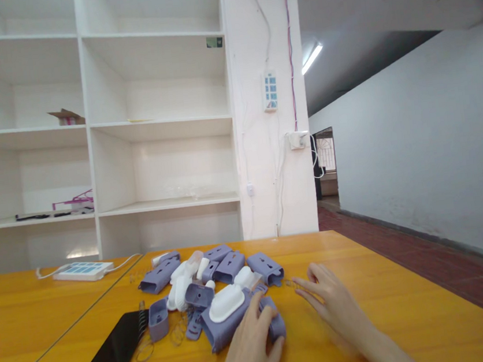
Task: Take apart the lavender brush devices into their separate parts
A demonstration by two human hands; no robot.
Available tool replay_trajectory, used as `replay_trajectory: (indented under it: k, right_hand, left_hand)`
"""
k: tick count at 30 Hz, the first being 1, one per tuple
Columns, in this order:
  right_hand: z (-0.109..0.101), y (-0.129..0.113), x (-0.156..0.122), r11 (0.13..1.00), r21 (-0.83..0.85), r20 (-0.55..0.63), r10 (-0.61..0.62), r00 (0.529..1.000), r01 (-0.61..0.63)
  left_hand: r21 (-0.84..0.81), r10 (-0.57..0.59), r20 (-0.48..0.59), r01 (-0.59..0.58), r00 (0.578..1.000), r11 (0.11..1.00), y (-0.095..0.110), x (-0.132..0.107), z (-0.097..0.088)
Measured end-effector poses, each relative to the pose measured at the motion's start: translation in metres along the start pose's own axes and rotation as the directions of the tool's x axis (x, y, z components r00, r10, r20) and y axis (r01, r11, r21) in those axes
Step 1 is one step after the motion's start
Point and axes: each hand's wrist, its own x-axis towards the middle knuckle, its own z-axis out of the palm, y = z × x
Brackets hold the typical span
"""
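Note:
My left hand (252, 342) curls around a small purple plastic cap (275, 320), thumb on its near side and fingers over the top. Beside those fingers lies a larger purple plastic housing (223, 329) with a white oval part (227, 303) on it. To the right, my right hand (326, 293) has its thumb and index finger close together at a tiny thin, clear or wire-like piece (290, 283); its kind is too small to tell. Another slotted purple housing (266, 268) lies just beyond.
More purple housings (160, 275), white parts (182, 292) and thin wire coils (178, 332) are heaped on the orange table (341, 251). A black flat slab (109, 361) with a spring (142, 317) lies left, a white power strip (84, 271) behind. White shelves (160, 120) stand beyond.

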Motion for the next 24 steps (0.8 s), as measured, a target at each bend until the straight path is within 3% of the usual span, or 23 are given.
replay_trajectory:
  k: [4,7,12,17,20,24]
  right_hand:
    - [0.012,-0.013,0.000,0.995,0.076,0.038,-0.066,0.997,0.063]
    - [0.014,-0.022,-0.003,0.977,0.184,0.129,-0.132,0.983,0.107]
    - [0.009,-0.033,-0.006,0.946,0.323,0.197,-0.104,0.975,0.035]
    - [0.009,-0.033,-0.007,0.929,0.370,0.166,-0.063,0.984,-0.003]
    - [0.010,-0.032,-0.007,0.920,0.390,0.147,-0.032,0.989,-0.029]
    - [0.010,-0.031,-0.005,0.903,0.426,0.124,0.008,0.992,-0.060]
  left_hand:
    - [0.235,-0.023,0.029,0.016,0.999,0.972,0.001,0.005,0.004]
    - [0.311,-0.027,0.094,-0.004,0.995,0.950,0.009,0.005,-0.002]
    - [0.288,0.028,0.225,-0.094,0.974,0.953,0.013,0.004,-0.003]
    - [0.173,0.055,0.128,-0.077,0.990,0.982,0.004,0.003,0.003]
    - [0.142,0.030,0.125,-0.047,0.992,0.989,-0.002,0.003,0.004]
    - [0.127,0.089,0.109,-0.103,0.990,0.987,-0.002,0.001,0.004]
